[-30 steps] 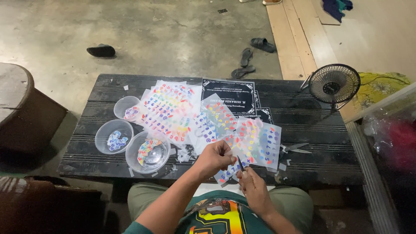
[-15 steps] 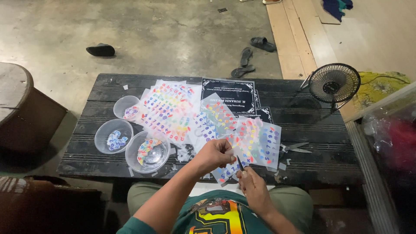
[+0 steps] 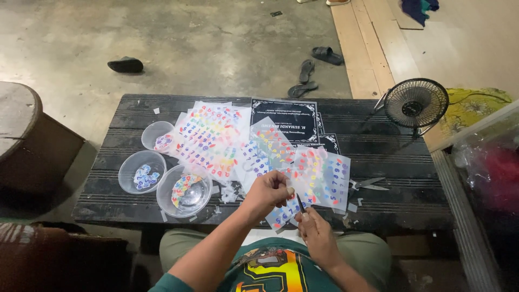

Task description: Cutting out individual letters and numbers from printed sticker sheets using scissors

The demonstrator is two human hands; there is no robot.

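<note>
At the near edge of the dark table (image 3: 411,162), the left hand (image 3: 268,190) is curled, its fingers pinching a sheet of small colourful stickers (image 3: 285,213). Just below it, the right hand (image 3: 316,230) is closed around a thin dark tool (image 3: 300,203), and the tool's tip touches that same sheet. The sheet hangs over the table edge, right above the person's lap.

Beside the hands lie more sticker sheets (image 3: 216,138), spread over the middle of the table and lying on top of each other. A pair of scissors (image 3: 370,185) rests just to the right of them. To the left stand three clear plastic bowls (image 3: 141,172) with little coloured bits inside. A black card (image 3: 284,116) with pale edges lies farther back. A small black fan (image 3: 416,104) stands at the far right corner. Sandals (image 3: 307,70) sit on the grey floor beyond.
</note>
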